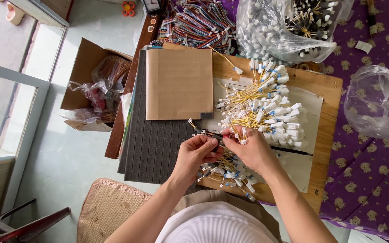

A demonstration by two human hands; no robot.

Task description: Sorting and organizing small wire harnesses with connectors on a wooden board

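Both hands meet over the wooden board: the left hand pinches a thin black-sleeved wire lead between thumb and forefinger, while the right hand curls closed around a small bundle of yellow wires with white plastic connectors. Just beyond the fingertips lies the heap of like yellow leads. They look light, limp and tangle-prone; best gripped near the connectors.

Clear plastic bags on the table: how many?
2. One bag of white connectors lies at the top edge above the wooden board; one crumpled bag sits to the right on the purple cloth. More may lie out of frame.
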